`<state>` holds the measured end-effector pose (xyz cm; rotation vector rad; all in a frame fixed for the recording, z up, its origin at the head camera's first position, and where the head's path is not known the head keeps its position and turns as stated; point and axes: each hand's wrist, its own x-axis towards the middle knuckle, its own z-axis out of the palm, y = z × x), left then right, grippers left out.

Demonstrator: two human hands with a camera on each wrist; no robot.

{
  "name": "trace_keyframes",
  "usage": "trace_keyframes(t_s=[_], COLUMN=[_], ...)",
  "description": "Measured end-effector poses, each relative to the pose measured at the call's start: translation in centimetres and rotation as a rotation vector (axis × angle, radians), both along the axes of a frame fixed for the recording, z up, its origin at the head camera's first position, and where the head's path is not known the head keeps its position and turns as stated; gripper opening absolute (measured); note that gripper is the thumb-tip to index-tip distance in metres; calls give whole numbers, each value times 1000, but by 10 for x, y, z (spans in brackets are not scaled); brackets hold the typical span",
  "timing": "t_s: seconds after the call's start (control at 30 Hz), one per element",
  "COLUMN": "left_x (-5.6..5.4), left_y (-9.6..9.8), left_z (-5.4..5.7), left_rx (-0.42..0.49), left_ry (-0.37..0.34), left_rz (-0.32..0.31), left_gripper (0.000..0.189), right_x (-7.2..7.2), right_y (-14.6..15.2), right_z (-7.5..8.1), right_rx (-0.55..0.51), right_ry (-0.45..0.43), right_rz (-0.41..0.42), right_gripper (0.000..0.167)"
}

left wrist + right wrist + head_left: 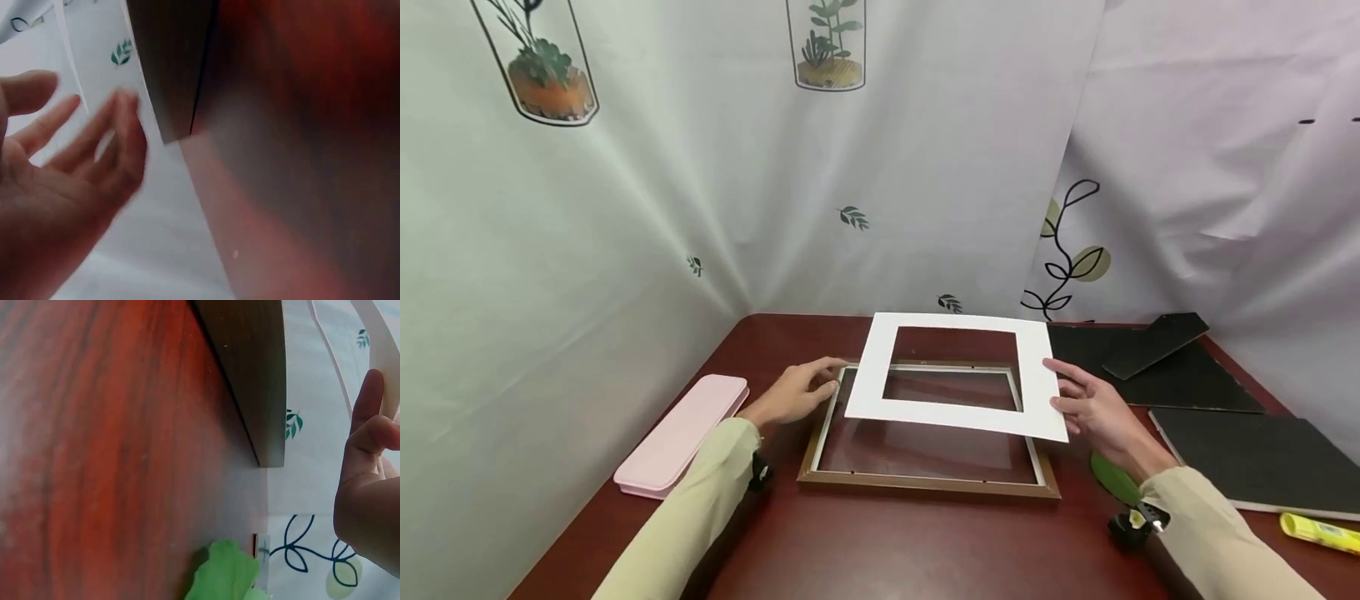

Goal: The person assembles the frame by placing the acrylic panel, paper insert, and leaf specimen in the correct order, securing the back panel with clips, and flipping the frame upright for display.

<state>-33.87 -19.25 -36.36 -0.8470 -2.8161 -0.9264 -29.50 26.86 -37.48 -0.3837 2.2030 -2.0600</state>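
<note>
A white rectangular mat board (872,375) with a cut-out window is raised at a tilt over a picture frame (925,483). My right hand (1097,417) pinches the mat's right edge between thumb and fingers; in the right wrist view the pale mat (384,350) rises beside the fingers. The wooden frame with a white inner lip lies on the table. At its upper left corner, my left hand (793,392) has relaxed, parted fingers and holds nothing. In the left wrist view its fingers appear close to the frame's dark side (172,62).
A pink case (681,433) lies left on the dark red table (925,550). At right are a black board (1180,371) with a strip across it, a black-covered pad (1262,454), a yellow tube (1318,531) and a green leaf (1112,477). A patterned curtain (925,167) stands behind.
</note>
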Motion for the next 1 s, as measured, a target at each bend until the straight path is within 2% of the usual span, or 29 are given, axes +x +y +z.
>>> trace_keyframes(t_s=[0.07,0.17,0.23,0.3,0.5,0.6,0.83,1.0], left_x=[3,8,12,16,28,32,37,39], left_y=[0,4,6,7,2,-3,-9,-10], left_z=[-5,-9,-9,-10,-12,-12,-9,-3], left_rx=[114,252,292,293,213,166,9,-74], left_ry=[-87,-198,-224,-226,-177,-168,-106,-113], left_rz=[-35,-44,-29,-5,0,-5,-44,-73], left_gripper=[40,43,46,49,50,50,47,47], right_x=[2,5,5,6,9,10,11,11], right_y=[2,3,2,1,-5,-9,-19,-23], right_z=[-3,-6,-6,-5,-1,0,2,2], right_rx=[-22,-37,-41,-30,88,146,219,247], right_ry=[-6,-12,-19,-33,-78,-85,-111,-131], right_rz=[16,33,44,52,37,56,81,90], right_gripper=[66,65,64,65,66,67,68,69])
